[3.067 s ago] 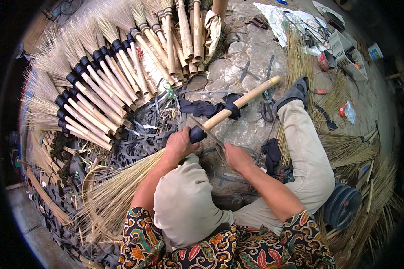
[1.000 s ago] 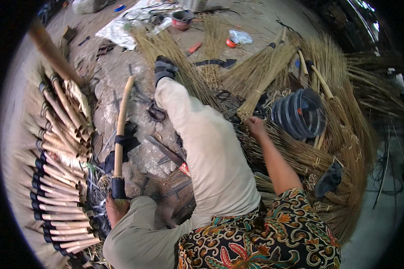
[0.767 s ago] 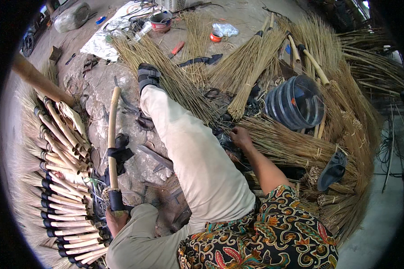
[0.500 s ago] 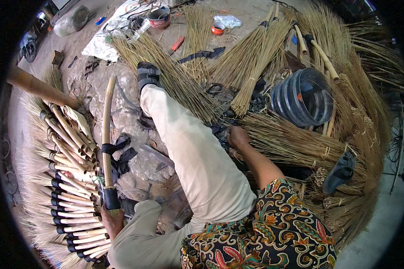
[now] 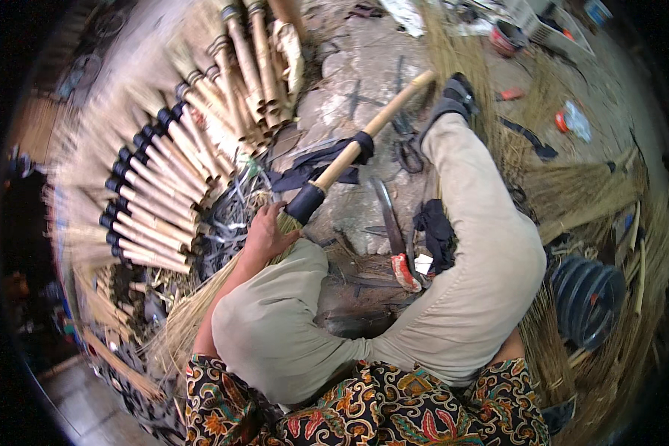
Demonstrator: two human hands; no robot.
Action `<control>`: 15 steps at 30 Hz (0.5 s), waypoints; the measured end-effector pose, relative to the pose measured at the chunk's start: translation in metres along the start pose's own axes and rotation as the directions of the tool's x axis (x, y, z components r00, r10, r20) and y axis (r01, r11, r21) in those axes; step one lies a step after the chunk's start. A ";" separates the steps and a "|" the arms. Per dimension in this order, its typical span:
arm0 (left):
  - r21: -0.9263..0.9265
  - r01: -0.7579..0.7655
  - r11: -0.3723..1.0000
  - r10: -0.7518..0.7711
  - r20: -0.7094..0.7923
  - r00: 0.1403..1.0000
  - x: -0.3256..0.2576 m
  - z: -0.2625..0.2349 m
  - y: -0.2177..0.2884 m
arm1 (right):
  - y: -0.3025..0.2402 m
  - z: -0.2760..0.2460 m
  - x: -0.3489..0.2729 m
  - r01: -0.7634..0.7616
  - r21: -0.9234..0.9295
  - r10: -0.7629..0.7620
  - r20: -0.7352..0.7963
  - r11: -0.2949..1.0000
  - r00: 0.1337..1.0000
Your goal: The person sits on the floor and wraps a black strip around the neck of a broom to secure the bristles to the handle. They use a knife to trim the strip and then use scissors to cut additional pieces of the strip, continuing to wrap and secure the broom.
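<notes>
My left hand (image 5: pixel 266 232) grips a broom (image 5: pixel 342 160) at the straw just below its black binding. The broom's pale bamboo handle slants up and to the right, over the stone slab (image 5: pixel 368 56). A black strip (image 5: pixel 312 169) is looped round the handle and trails to the left. The broom's straw runs back under my left forearm, past my bent left knee. My right hand is hidden behind my right leg; only a bit of that arm (image 5: pixel 509 348) shows. A knife (image 5: pixel 390 230) with a red-and-white wrapped handle lies between my legs.
Several finished brooms (image 5: pixel 152 201) lie in a fan on the left, handles inward. Loose straw bundles (image 5: pixel 580 197) and a dark ribbed bucket (image 5: pixel 587 301) are at the right. Scissors (image 5: pixel 407 152) rest by my right foot. A red-rimmed pot (image 5: pixel 507 37) and white crate (image 5: pixel 554 33) stand farther back.
My view has swung left, so the scene is shifted and turned. My right hand, earlier at the straw bundle on the right, is now out of sight. My left hand still holds the broom.
</notes>
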State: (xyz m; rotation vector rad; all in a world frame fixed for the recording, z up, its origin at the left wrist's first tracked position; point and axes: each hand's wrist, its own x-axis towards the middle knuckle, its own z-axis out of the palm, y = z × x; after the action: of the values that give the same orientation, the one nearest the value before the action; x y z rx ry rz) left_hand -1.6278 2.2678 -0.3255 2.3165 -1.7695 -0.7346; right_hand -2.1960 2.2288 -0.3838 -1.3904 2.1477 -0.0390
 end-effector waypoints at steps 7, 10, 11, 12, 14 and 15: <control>0.030 0.087 0.996 -0.088 0.021 0.996 -0.009 -0.003 0.003 | 0.018 -0.027 -0.002 -0.077 0.292 0.092 -0.036 0.953 0.995; 0.032 0.089 0.996 -0.089 0.018 0.996 -0.008 -0.006 0.003 | 0.027 -0.050 0.013 -0.069 0.501 0.109 -0.051 0.863 0.993; 0.035 0.090 0.995 -0.090 0.012 0.996 -0.009 -0.006 0.003 | 0.029 -0.061 0.020 -0.064 0.593 0.113 -0.047 0.802 0.992; 0.026 0.085 0.996 -0.086 0.030 0.996 -0.009 -0.007 0.002 | 0.029 -0.075 0.028 -0.058 0.722 0.097 -0.013 0.689 0.995; 0.030 0.067 0.997 -0.067 -0.017 0.998 -0.011 -0.007 0.003 | 0.020 -0.113 0.046 -0.130 0.971 -0.002 0.133 0.202 0.991; 0.038 0.056 0.998 -0.054 -0.046 0.997 -0.012 -0.008 0.003 | 0.010 -0.134 0.051 -0.124 0.989 -0.065 0.130 0.086 0.989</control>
State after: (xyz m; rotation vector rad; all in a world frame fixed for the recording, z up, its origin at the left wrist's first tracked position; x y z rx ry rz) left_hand -1.6292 2.2767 -0.3143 2.3963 -1.7233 -0.6555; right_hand -2.2834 2.1533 -0.2982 -0.3972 1.3121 -1.1770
